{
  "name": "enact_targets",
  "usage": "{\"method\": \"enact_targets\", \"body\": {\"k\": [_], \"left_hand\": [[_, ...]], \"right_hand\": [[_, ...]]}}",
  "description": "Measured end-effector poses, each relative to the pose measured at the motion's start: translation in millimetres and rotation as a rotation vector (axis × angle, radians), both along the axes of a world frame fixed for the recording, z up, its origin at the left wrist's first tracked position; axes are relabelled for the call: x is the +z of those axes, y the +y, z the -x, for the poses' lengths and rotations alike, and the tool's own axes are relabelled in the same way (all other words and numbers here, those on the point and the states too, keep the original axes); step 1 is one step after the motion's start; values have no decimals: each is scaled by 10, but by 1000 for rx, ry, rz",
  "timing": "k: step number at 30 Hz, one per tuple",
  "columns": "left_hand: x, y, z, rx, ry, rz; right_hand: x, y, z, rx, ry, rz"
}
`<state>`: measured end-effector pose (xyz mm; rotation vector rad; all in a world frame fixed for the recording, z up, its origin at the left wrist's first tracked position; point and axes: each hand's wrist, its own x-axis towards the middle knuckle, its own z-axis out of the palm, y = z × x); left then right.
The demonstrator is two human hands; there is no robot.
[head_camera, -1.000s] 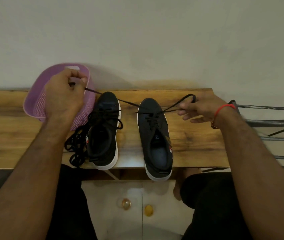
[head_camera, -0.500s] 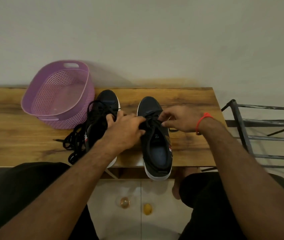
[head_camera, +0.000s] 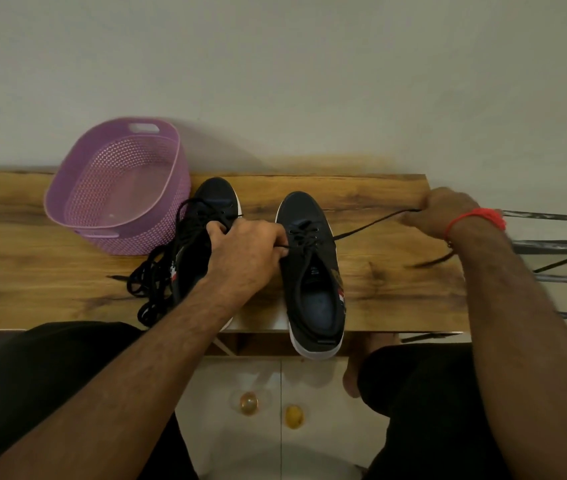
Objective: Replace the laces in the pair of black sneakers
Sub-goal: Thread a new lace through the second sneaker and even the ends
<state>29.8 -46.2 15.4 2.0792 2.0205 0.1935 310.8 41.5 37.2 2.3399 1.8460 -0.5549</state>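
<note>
Right hand (head_camera: 443, 211), back out at three o'clock from the right sneaker (head_camera: 311, 268), pinches its lace (head_camera: 367, 227) taut; left hand (head_camera: 245, 252), no longer stretched toward the basket (head_camera: 116, 188), pinches the other end at the eyelets; one more crossing seems drawn through.

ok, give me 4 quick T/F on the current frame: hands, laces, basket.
1. The right hand pulls a lace out sideways from the right sneaker. True.
2. The purple basket holds the spare laces. False: it looks empty; the loose laces lie on the bench beside the left sneaker.
3. The left hand rests between the two sneakers, pinching at the right sneaker's eyelets. True.
4. Both sneakers lie on their sides. False: both stand upright, toes toward the wall.
</note>
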Motion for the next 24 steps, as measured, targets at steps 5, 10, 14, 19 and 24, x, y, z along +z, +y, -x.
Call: {"method": "enact_targets", "body": {"k": [5,10,14,19,24], "left_hand": [[-35,25,5,-10,-68,25],[-57,37,-50,-54,-79,36],[-50,41,-59,-46,-68,11],[21,46,43,16,75,-5],[33,27,46,-23,-4,82]], "right_hand": [[-3,-44,147,286,6,16],[-25,-229,683,607,403,150],[-109,-245,801,640,367,90],[-40,-223,570,603,334,175],[-59,-207,566,575,408,172]]}}
